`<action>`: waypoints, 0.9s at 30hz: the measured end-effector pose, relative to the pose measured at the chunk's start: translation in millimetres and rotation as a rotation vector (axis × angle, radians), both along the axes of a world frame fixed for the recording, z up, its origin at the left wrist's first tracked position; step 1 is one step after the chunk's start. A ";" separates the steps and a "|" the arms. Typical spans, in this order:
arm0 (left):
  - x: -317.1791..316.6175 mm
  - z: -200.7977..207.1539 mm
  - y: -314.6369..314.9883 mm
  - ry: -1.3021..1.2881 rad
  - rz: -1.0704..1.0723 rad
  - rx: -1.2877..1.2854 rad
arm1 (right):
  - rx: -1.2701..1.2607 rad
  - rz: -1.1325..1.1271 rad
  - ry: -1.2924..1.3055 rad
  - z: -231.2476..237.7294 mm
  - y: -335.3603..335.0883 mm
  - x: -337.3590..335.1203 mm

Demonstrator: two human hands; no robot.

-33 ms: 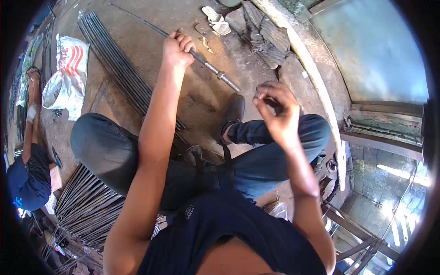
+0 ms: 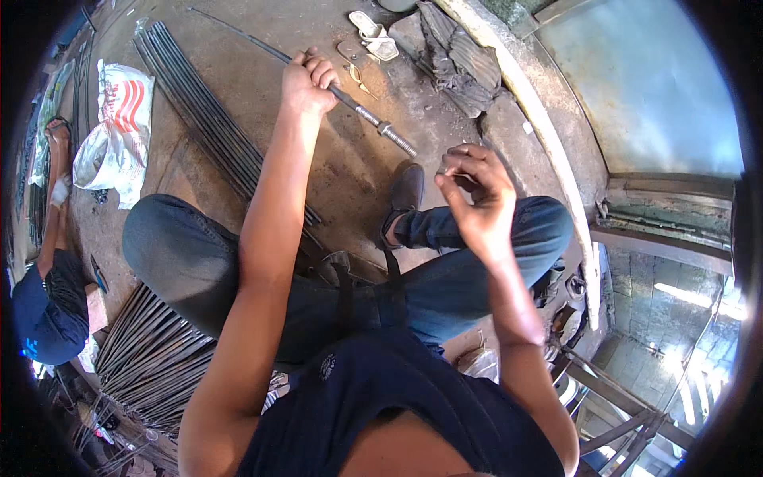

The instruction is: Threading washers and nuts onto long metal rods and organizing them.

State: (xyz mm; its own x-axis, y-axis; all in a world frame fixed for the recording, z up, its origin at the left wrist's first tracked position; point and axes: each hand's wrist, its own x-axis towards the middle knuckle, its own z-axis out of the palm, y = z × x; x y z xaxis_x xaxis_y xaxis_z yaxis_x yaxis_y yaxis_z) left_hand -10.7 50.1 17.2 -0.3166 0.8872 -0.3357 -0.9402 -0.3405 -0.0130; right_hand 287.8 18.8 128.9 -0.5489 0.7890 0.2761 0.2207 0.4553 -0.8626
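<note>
My left hand [image 2: 310, 86] is wrapped round a long, thin dark metal rod [image 2: 350, 102], which slants from the upper left toward the middle. Its near end has a bright thread, and a nut [image 2: 385, 129] sits partway along it. A short way right of the threaded tip, apart from it, my right hand [image 2: 479, 187] is closed in a pinch. Something small and pale may be between the thumb and fingers, but it is too small to name. Below the tip, a dark shoe [image 2: 407, 188] is on my foot.
Bundles of dark rods lie to the left [image 2: 199, 103] and lower left [image 2: 147, 350]. A white sack [image 2: 127, 103] stands beyond them, near another person [image 2: 54, 306]. Sandals [image 2: 375, 36], crumpled dark material [image 2: 461, 60] and a long pale pole [image 2: 548, 135] lie at the upper right.
My right hand has shifted slightly left, nearer the rod's threaded tip. My left hand and the rod have hardly moved.
</note>
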 end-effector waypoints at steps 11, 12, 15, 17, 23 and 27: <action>27.9 17.4 -9.1 0.018 0.027 -0.074 | 0.204 -0.234 0.084 -5.7 -42.7 -9.8; 26.2 16.5 -10.4 0.022 0.025 -0.079 | 0.208 -0.233 0.083 -4.3 -43.7 -10.8; 25.7 17.3 -12.9 0.029 0.026 -0.090 | 0.278 -0.235 0.049 -1.8 -46.1 -14.8; 28.6 20.1 -14.9 0.030 0.032 -0.097 | 0.246 -0.260 0.061 -1.3 -47.0 -15.7; 37.0 28.1 -15.3 0.024 0.041 -0.190 | 0.253 -0.282 0.088 -12.9 -47.6 -14.2; 36.8 24.6 -14.8 0.014 0.048 -0.168 | 0.260 -0.298 0.109 -16.9 -47.7 -15.6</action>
